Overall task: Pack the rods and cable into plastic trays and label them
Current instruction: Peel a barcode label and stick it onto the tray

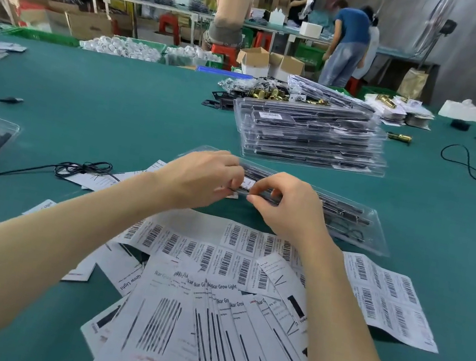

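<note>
Head view: left hand [199, 178] and right hand [284, 206] pinch a small label [247, 183] atop the clear tray [376, 236].

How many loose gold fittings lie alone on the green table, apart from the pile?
1: a gold fitting lies alone right of the tray stack. More sit in the pile behind the stack; some there may be hidden.

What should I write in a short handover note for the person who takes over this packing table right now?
Left hand and right hand: fingers pinch a small white label at the near edge of the closed tray.
The tray holds black rods and a cable.
Done: a stack of packed trays behind it; the top one is labelled.
Left: press this label on, add the tray to the stack. The barcode sheet and printed cards lie nearest.
</note>
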